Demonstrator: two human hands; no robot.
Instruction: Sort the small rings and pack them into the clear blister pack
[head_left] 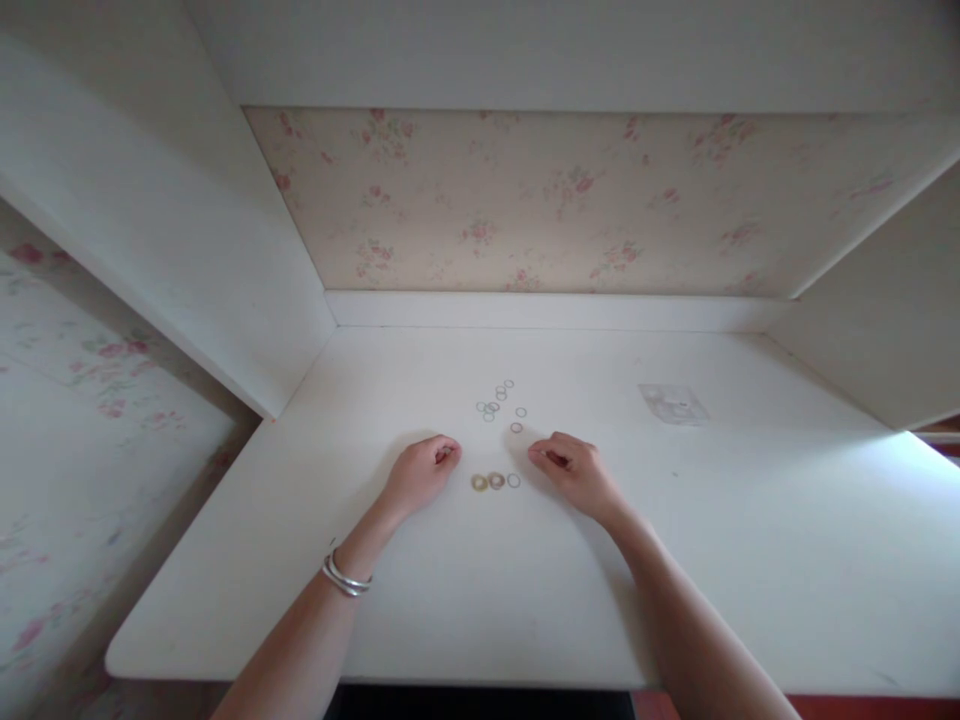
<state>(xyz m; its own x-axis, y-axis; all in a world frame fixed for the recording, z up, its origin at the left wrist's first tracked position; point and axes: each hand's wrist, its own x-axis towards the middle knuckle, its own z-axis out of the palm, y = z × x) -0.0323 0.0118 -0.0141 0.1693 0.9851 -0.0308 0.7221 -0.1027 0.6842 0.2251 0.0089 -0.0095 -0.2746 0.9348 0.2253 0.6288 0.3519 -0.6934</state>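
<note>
My left hand (425,470) rests closed on the white desk, thumb and fingertips together. My right hand (574,470) is closed in a similar pinch opposite it. Whether either pinch has anything in it is too small to make out. Between the hands, a little nearer me, lie a small gold ring stack (479,483), a brownish ring stack (496,481) and one thin silvery ring (514,481) in a row. Beyond them several thin rings (490,408) are scattered, some overlapping. A reddish ring (517,428) lies closest to my right hand.
A clear flat plastic case (673,405) lies to the right on the white desk (750,560). White panels (255,260) close in the left and right sides, with floral wallpaper (525,200) behind. The desk's rounded front-left corner (112,660) shows. Silver bangles (346,578) circle my left wrist.
</note>
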